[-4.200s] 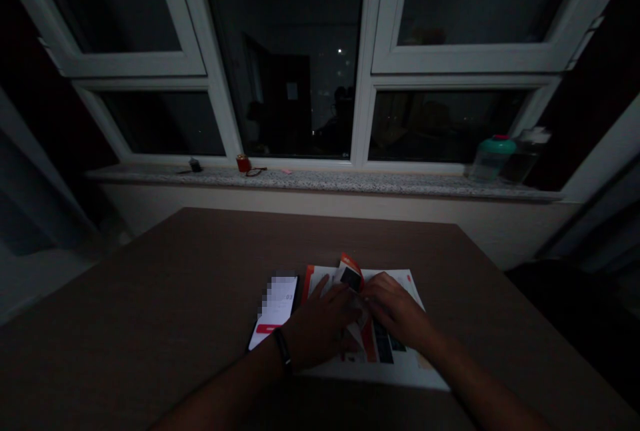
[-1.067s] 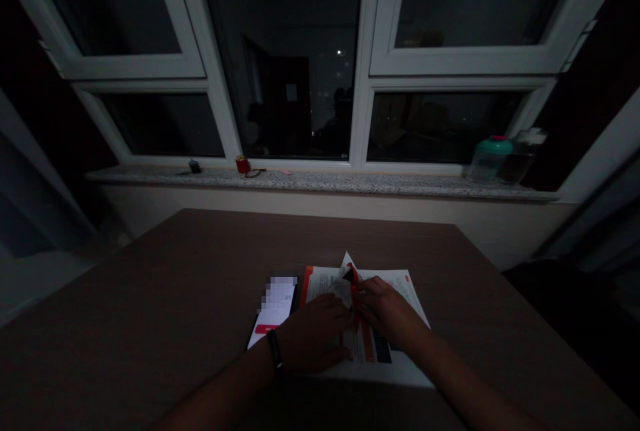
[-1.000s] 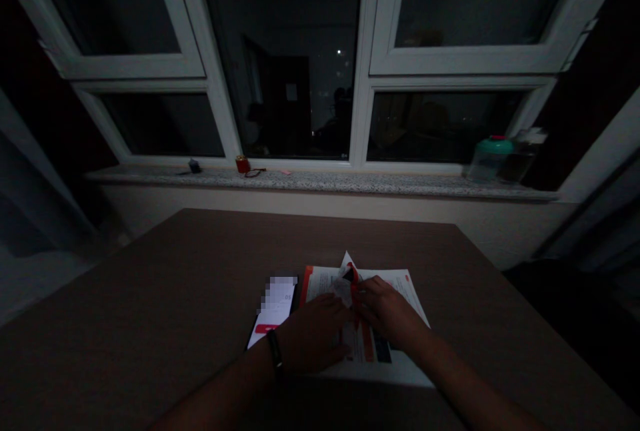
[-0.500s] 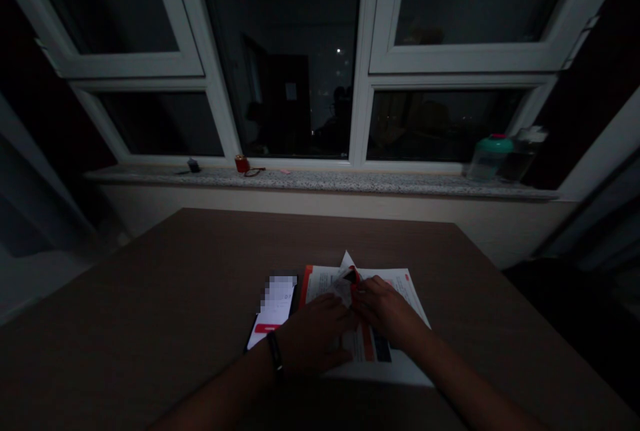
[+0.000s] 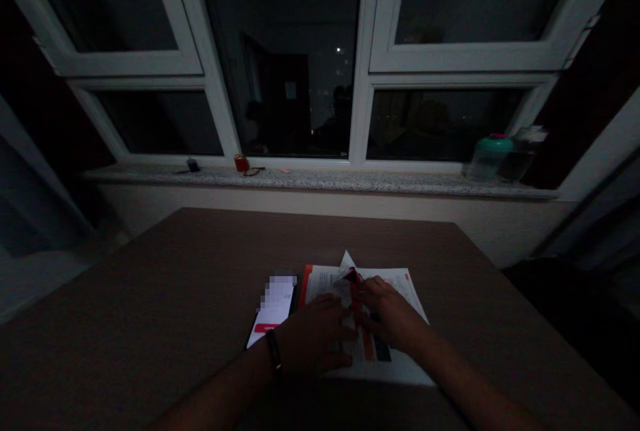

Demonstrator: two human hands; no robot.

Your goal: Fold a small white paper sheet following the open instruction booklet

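Observation:
A printed sheet or booklet, white with orange and dark blocks, lies on the brown table. On top of it is a smaller folded paper, white and red, its pointed tip sticking up past the sheet's far edge. My left hand, with a black band at the wrist, lies over the left part of the papers, fingers spread. My right hand rests on the right side of the folded paper, fingers bent against its red part; whether it pinches the paper is too dark to tell.
A lit phone lies just left of the sheet on the table. Behind, the stone windowsill bears a small red object, a dark little bottle and a teal-lidded container.
My left fingers have spread a little apart over the papers. The folded paper's dark opening looks flatter, and more of its red strip shows between my hands.

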